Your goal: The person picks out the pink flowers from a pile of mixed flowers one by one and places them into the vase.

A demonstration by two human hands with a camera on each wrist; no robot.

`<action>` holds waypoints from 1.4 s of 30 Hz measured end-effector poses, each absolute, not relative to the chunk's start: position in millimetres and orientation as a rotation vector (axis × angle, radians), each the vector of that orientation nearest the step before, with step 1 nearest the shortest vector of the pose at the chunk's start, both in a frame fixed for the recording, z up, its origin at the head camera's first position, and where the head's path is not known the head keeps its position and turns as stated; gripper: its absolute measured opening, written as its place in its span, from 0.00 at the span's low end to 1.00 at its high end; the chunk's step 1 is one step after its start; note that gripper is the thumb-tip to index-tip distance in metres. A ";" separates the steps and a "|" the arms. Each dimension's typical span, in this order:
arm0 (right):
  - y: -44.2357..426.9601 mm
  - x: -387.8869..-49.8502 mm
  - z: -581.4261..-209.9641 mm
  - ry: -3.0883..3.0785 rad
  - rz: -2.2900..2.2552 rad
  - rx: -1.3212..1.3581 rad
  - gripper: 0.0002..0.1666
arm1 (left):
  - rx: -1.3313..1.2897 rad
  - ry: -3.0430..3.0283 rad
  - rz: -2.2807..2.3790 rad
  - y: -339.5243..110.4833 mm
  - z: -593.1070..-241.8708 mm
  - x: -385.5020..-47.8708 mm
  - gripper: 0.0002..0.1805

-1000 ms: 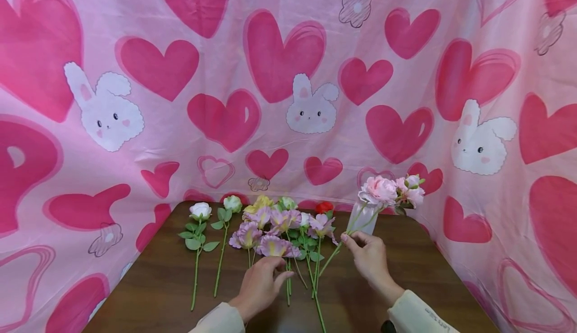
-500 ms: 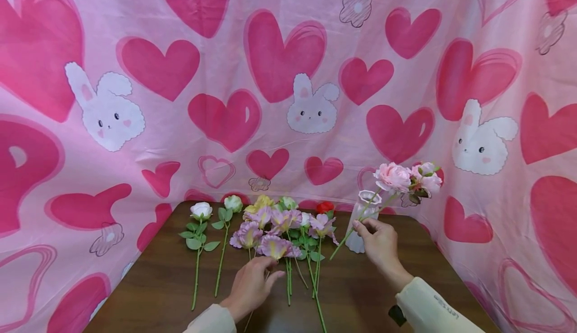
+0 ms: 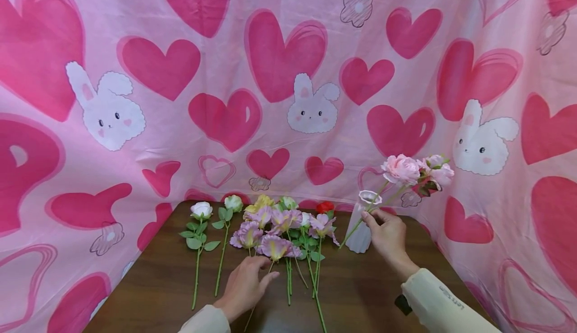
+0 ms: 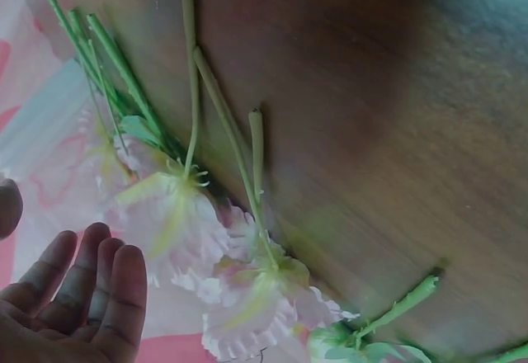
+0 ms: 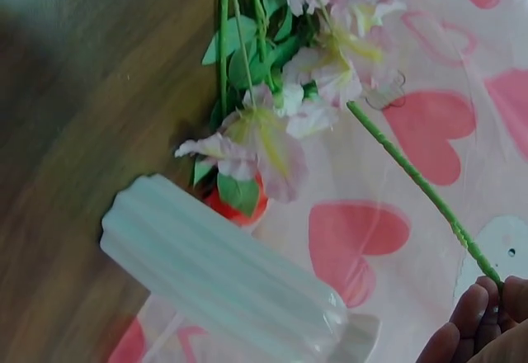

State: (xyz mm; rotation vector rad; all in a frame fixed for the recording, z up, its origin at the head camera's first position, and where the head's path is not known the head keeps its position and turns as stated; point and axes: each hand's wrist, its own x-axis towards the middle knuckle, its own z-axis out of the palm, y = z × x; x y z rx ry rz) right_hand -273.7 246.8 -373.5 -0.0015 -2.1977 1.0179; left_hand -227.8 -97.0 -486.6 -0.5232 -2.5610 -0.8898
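Observation:
My right hand (image 3: 388,234) pinches the green stem (image 5: 421,186) of a pink peony (image 3: 401,170), held slanted in the air with its blooms up and to the right. Behind that stem a white fluted vase (image 3: 358,230) stands upright on the table. In the right wrist view the vase (image 5: 223,264) is apart from the stem's lower end. My left hand (image 3: 243,284) hovers by the purple ruffled flowers (image 3: 276,248), its fingers loosely bent. From the left wrist view, nothing sits between the fingers of the left hand (image 4: 82,305).
On the brown wooden table (image 3: 153,278) lie a white rose (image 3: 201,210) and a pale green rose (image 3: 233,203) at the left. A yellow flower (image 3: 259,204) and a red flower (image 3: 324,207) lie behind the purple ones. A pink heart-patterned cloth (image 3: 270,122) encloses the table.
My right hand has carried the peony up and to the right, uncovering the vase's mouth and body. My left hand has drawn slightly back to the left.

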 end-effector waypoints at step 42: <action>287.4 -313.6 -313.1 -1.915 0.990 -0.154 0.15 | -0.504 -2.614 -0.847 -104.7 -489.4 -228.5 0.13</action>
